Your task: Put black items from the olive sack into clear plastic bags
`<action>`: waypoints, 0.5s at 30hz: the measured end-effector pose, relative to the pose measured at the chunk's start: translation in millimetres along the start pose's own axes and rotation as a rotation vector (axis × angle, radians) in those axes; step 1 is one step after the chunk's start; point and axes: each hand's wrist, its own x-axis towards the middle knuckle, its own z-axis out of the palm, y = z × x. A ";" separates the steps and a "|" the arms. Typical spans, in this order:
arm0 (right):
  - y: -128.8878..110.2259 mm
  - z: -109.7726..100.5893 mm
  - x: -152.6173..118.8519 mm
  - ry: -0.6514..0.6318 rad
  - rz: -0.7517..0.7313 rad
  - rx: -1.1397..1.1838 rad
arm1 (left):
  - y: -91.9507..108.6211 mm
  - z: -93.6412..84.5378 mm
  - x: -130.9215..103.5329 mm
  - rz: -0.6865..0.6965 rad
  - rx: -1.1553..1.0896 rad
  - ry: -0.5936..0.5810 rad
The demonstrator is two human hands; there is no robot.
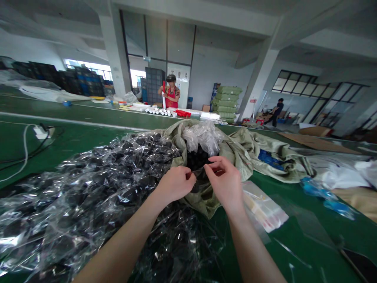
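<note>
My left hand point(176, 184) is closed, thumb against curled fingers, at the front of an open woven sack point(179, 135). Facing it, my right hand point(225, 181) pinches with thumb and forefinger. Stretched between the two is the edge of a thin clear plastic bag point(200, 177), with something dark in or behind it. Inside the sack lie loose black round pieces point(198, 157), under crumpled clear film point(204, 135). To the left spreads a large heap of black pieces in clear bags point(118, 173), reaching under my left forearm.
A stack of flat clear bags point(262, 206) lies right of my right hand. Beyond it are another woven sack point(250, 145) with blue plastic, and a phone point(361, 263). A power strip point(43, 131) sits at left. Across the green table a person point(172, 94) handles long pieces.
</note>
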 end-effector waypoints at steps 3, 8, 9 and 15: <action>-1.9 0.7 -1.4 -0.029 -0.029 -0.008 | 0.3 -1.3 -0.4 -0.025 0.036 0.045; -3.1 -1.7 -1.0 -0.075 -0.041 -0.016 | -4.5 -11.5 4.1 0.100 -0.206 0.139; -3.0 -3.0 -0.5 -0.080 -0.044 -0.012 | -7.5 -14.0 5.6 0.148 -0.283 0.121; -4.5 -11.6 1.5 -0.157 -0.082 0.104 | -25.2 -20.9 12.3 0.275 -0.407 -0.159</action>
